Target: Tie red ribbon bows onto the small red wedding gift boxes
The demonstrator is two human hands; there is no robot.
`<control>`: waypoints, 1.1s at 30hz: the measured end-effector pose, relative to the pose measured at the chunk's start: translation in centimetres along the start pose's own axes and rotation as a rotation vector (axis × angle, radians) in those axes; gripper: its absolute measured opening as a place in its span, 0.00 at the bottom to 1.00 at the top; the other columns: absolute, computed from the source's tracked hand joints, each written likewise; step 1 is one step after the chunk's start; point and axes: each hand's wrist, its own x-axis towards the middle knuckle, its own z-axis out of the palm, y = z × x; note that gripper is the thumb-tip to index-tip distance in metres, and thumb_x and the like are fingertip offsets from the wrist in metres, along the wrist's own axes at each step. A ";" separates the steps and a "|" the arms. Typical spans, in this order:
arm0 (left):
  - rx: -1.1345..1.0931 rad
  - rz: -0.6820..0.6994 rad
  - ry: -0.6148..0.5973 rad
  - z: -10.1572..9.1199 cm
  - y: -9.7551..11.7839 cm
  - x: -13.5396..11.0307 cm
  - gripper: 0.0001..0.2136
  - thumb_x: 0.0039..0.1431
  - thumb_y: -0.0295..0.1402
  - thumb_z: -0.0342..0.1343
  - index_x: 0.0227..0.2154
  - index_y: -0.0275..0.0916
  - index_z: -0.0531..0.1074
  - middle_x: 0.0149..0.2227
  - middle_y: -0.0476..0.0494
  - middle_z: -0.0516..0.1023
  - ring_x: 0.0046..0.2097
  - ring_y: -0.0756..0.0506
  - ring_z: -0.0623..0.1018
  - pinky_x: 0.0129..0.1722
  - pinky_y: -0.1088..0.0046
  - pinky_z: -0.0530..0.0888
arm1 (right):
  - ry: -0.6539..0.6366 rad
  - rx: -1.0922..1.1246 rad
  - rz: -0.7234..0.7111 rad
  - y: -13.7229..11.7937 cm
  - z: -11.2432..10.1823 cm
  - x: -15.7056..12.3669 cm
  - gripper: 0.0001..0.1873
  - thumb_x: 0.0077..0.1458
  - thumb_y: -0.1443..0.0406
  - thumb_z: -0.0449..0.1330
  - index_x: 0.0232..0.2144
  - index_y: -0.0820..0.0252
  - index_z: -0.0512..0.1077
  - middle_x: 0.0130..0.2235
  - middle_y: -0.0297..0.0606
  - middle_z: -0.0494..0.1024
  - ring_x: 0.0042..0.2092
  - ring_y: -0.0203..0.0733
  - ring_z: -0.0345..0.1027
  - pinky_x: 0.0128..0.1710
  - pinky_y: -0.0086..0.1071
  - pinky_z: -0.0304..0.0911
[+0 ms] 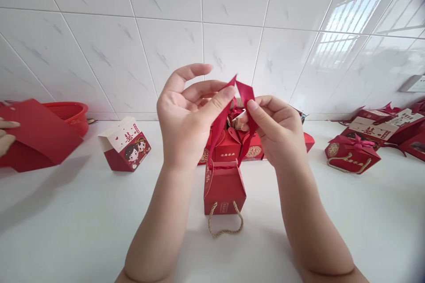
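A small red gift box [224, 189] with a tan rope handle stands on the white counter [83, 221] in front of me. A red ribbon [244, 93] rises from its top in two strands. My left hand [187, 117] pinches the left strand between thumb and fingers, the other fingers curled loosely. My right hand [277, 130] is closed on the right strand, thumb pressed against it. Both hands hover above the box, close together, with the ribbon ends crossing between them.
More red boxes [229, 143] stand behind my hands. A red-and-white box [125, 143] with a cartoon couple sits at left, near a red basket [71, 112]. Another person's hand [5, 135] holds a flat red card [36, 135]. Finished boxes [352, 152] lie at right.
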 end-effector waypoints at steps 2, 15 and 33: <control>0.027 -0.042 -0.063 0.4 0.1 -0.3 0.16 0.49 0.36 0.65 0.40 0.45 0.68 0.35 0.51 0.79 0.34 0.47 0.80 0.31 0.71 0.77 | -0.051 -0.011 0.006 0.0 0.1 -0.1 0.09 0.52 0.58 0.63 0.30 0.58 0.71 0.26 0.32 0.74 0.29 0.34 0.70 0.30 0.30 0.69; 0.171 -0.087 -0.265 0.5 -0.4 -0.5 0.13 0.51 0.42 0.63 0.30 0.40 0.68 0.27 0.51 0.72 0.20 0.54 0.72 0.17 0.76 0.70 | -0.329 0.084 0.214 -0.5 -0.8 0.6 0.18 0.57 0.51 0.54 0.27 0.57 0.72 0.24 0.34 0.73 0.28 0.39 0.70 0.27 0.34 0.67; 0.612 0.311 -0.401 -1.1 -0.1 0.5 0.04 0.46 0.36 0.67 0.23 0.44 0.78 0.29 0.48 0.70 0.38 0.46 0.72 0.38 0.66 0.72 | -0.220 0.194 0.296 0.2 -1.6 1.4 0.10 0.56 0.59 0.59 0.33 0.59 0.76 0.30 0.33 0.75 0.24 0.29 0.62 0.27 0.26 0.65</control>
